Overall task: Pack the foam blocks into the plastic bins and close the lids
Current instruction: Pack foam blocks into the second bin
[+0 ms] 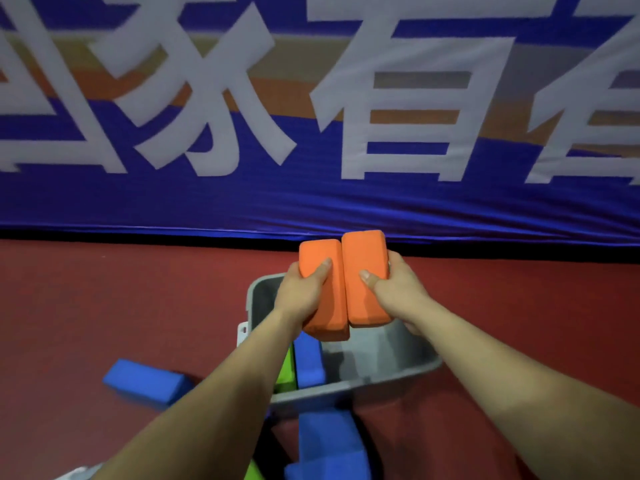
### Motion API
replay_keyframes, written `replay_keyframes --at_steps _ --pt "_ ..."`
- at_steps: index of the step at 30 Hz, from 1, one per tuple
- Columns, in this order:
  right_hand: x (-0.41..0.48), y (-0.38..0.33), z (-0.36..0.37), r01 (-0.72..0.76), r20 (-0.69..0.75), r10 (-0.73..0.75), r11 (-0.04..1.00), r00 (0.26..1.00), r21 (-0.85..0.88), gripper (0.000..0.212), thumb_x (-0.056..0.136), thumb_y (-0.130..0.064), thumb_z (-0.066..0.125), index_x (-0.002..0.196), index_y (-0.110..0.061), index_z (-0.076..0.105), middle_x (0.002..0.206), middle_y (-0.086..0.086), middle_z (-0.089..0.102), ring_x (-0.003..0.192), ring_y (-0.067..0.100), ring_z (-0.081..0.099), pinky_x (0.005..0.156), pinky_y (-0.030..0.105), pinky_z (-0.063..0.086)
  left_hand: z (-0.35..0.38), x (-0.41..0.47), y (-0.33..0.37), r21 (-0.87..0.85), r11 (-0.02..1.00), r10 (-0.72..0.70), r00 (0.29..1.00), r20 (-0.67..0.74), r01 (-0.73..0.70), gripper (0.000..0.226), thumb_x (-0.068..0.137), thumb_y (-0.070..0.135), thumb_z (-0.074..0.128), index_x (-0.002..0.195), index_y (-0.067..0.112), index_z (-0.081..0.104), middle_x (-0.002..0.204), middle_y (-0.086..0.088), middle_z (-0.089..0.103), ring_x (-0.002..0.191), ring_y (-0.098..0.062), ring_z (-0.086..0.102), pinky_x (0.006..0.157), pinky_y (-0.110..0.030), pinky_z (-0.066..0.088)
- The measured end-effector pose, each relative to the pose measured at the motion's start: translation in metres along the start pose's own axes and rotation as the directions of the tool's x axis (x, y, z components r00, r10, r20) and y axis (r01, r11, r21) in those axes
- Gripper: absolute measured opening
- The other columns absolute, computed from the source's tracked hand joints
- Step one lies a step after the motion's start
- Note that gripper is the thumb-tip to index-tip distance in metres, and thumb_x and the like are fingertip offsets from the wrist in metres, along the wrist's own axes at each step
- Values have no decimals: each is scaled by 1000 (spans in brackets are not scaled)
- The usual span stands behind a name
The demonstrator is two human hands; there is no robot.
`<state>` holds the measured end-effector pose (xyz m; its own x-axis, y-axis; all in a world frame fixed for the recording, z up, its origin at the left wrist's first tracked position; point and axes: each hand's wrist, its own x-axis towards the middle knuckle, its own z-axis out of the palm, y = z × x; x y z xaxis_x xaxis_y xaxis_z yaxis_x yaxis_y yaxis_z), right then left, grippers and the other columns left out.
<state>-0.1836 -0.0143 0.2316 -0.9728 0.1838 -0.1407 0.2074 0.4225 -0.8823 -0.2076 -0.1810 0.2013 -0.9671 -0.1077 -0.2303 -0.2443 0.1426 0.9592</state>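
The left hand (304,289) is gripping one orange foam block (332,303), thumb lying across its top face and fingers wrapping down its outer side. The right hand (394,289) is gripping a second orange foam block (365,308) the same way, thumb on top and fingers curling round the far outer edge. The two blocks are being held long sides together, touching along the seam that runs between the thumbs, their far ends pointing away from the person. Directly beneath both hands a grey plastic bin (363,381) is standing open, no lid showing on it, and the near ends of the orange blocks are hanging just over its opening. Below the left wrist, inside the bin, a blue block (308,362) is standing on end against a green block (285,372), which is partly hiding behind the left forearm. Out to the left of the left forearm another blue block (145,381) is lying loose on the red floor (104,289). Between the two forearms, nearer the person than the bin, more blue blocks (329,441) are piling together. Beyond the fingertips a blue banner (311,202) with large white characters is hanging down to the floor.
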Motion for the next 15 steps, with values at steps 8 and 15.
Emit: replay_keyframes --at_steps 8,15 --pt "97 26 117 -71 66 65 992 996 103 51 96 -23 64 142 -18 44 127 3 60 105 19 58 96 36 47 -53 119 -58 76 997 -20 997 -81 26 45 85 51 71 118 19 67 109 -1 72 98 -21 69 95 -44 55" --pt "145 63 159 -126 94 118 988 989 84 48 95 -26 65 140 -22 48 125 2 64 108 23 64 99 48 52 -59 174 -105 74 996 -53 997 -49 56 28 87 48 71 109 34 62 94 10 69 90 -15 68 91 -39 56"
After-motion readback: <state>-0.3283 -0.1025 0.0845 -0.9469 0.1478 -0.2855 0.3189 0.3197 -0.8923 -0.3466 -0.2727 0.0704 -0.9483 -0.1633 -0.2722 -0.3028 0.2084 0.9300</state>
